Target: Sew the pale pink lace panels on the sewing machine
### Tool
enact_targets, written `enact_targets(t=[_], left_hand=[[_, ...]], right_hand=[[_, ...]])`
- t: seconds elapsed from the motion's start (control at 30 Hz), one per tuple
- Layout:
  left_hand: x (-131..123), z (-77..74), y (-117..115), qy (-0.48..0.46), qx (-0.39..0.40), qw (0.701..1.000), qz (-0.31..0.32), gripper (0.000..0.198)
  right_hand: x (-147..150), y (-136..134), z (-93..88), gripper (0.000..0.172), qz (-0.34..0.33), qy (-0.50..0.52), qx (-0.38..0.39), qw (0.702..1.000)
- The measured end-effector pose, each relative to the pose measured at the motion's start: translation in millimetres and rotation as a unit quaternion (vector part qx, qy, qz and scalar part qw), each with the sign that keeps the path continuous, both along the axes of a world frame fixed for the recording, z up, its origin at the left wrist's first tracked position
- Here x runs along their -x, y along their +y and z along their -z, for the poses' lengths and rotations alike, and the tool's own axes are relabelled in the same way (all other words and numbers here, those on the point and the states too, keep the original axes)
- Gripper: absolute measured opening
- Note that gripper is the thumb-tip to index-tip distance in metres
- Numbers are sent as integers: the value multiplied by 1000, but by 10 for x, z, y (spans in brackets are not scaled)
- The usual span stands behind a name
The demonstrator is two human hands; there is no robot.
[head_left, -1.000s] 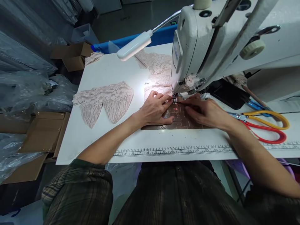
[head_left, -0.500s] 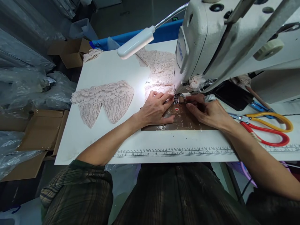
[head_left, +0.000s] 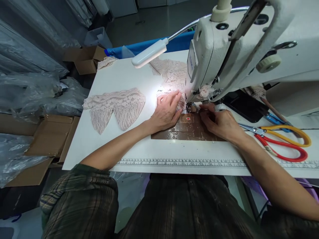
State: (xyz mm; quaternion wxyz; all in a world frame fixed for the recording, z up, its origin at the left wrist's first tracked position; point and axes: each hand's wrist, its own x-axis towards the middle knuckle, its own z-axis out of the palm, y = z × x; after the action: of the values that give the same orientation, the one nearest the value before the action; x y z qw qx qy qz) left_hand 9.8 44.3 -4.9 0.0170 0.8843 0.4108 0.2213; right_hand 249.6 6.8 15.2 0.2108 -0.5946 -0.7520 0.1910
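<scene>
My left hand [head_left: 166, 110] lies flat on a piece of pale pink lace [head_left: 182, 103], its fingers stretched out just left of the presser foot [head_left: 190, 108]. The lace runs beneath that hand toward the needle area of the sewing machine [head_left: 202, 59]. Right of the foot, my right hand [head_left: 219, 120] is closed in a pinch, and whatever its fingertips hold is hidden. Under both hands is a brown plate [head_left: 189, 131] with a small red mark. A two-part lace piece [head_left: 117, 108] rests apart on the left of the table.
Scissors with yellow and red handles [head_left: 284, 139] lie right of my right hand, near a black phone [head_left: 245, 105]. A lamp [head_left: 149, 53] hangs over the table. More lace [head_left: 171, 69] lies behind. A ruler strip [head_left: 179, 163] follows the front edge. Cardboard boxes [head_left: 50, 136] stand left.
My left hand has turned so its fingers point away from me, and its thumb has drawn in from the brown plate. My right hand stays pinched beside the foot. The whole view has shifted slightly.
</scene>
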Motion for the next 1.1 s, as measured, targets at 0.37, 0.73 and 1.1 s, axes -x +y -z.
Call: enact_targets(t=[0.37,0.73,1.1], left_hand=[[183,-66,939,18,83,992,-95,38],[1052,-328,87,-128,46,956,-259,31],[1346,-258,-293,-108,133,939,-298,25]], right_hand=[[-14,-44,167,38,-64,-59,-104,991],[-41,-30,301,50,-81,-94,-119,985],[111,-151,269,37,-86,-42,-179,979]])
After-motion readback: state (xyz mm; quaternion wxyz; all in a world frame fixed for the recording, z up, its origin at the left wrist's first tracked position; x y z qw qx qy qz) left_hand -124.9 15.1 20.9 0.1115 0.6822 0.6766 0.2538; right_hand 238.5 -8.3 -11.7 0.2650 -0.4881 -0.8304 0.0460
